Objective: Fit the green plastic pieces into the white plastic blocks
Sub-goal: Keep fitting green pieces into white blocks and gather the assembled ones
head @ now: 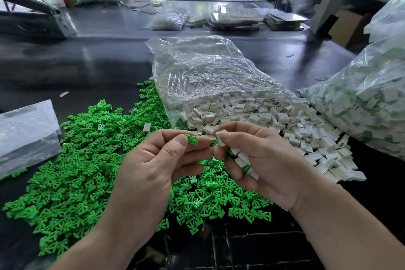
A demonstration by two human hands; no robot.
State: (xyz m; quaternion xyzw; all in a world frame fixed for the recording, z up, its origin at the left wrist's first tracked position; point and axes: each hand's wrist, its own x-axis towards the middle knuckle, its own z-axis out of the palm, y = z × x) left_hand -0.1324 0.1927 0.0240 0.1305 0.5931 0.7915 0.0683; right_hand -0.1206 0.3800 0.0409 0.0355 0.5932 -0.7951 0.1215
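Observation:
My left hand (157,160) pinches one green plastic piece (192,139) between thumb and forefinger. Close beside it, my right hand (258,160) pinches a white plastic block (221,137) at its fingertips, a small gap from the green piece. Several more white blocks with green showing (244,161) lie cupped in the right palm. Below both hands spreads a heap of loose green pieces (72,182). White blocks (263,116) spill from an open clear bag (208,68) behind my hands.
The dark worktable (98,57) carries a large clear bag of white-and-green blocks (372,98) at the right and a flat plastic bag (26,131) at the left. Trays, bags and a cardboard box (348,26) stand farther back.

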